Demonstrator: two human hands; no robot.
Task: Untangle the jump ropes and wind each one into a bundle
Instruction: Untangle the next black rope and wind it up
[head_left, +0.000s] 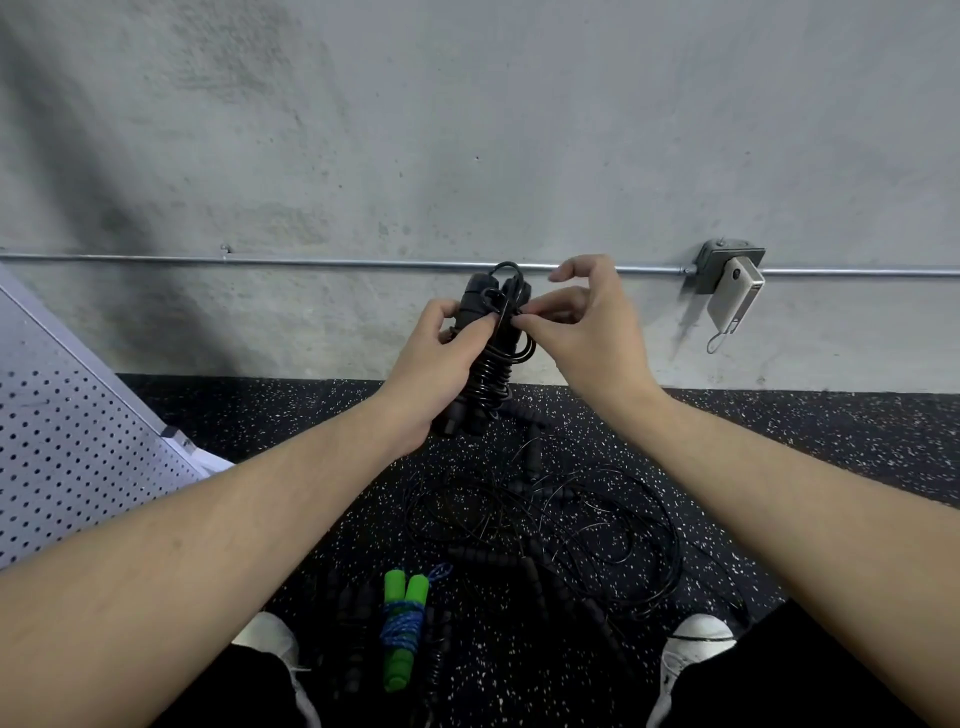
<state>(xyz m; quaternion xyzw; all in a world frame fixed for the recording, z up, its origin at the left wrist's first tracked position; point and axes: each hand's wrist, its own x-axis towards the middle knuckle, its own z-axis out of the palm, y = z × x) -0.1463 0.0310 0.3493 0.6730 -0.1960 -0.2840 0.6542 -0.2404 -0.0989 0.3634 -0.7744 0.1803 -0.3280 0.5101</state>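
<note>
A bare concrete wall (467, 130) fills the far half of the view, with a thin metal conduit (311, 263) running across it to a grey junction box (719, 265) at the right, where a pale power bank (735, 296) hangs tilted. Below the wall lies black rubber flooring with white speckles (260, 415), and a perforated grey metal panel (78, 431) slants in from the left. Held up in front of the wall, the black jump rope bundle (488, 348) stands roughly upright: two black handles side by side with thin black cord coiled round their middle. The left hand (441, 358) grips the handles from the left, fingers curled round them and the thumb pressed on the coils. The right hand (582, 322) pinches the cord near the top of the bundle between thumb and a fingertip, while its other fingers are lifted and bent (a small loop of cord stands above the handles). On the floor nearer the person, a tangle of black ropes (571, 525) sprawls loose, some thin cord and some beaded. Just left of it lies a wound green-handled jump rope (402, 623), its blue cord wrapped round both handles. Two white shoes (696, 644) show at the near edge.
</note>
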